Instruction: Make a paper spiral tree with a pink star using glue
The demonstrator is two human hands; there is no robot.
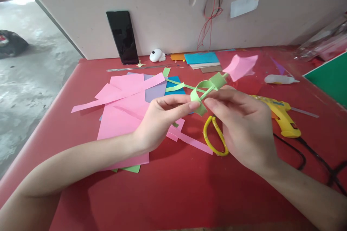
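A small paper flower is raised over the red table, its pink head (240, 68) tilted up to the right on a thin green stem. My right hand (245, 124) pinches the stem between thumb and fingers. A light green paper strip (195, 95) loops around and beside the stem. Between thumb and forefinger, my left hand (159, 121) grips the strip's lower part. Just below the hands lie scissors with yellow handles (220, 152), their blades hidden. Pink paper sheets (119, 126) and cut strips are spread behind and under my left forearm.
A yellow glue gun (284, 115) with a black cord lies at the right, near a white squeeze bottle (279, 79). Against the back panel leans a black phone (123, 38), beside a small white figure (156, 55). Blue paper pieces (202, 58) lie at the back.
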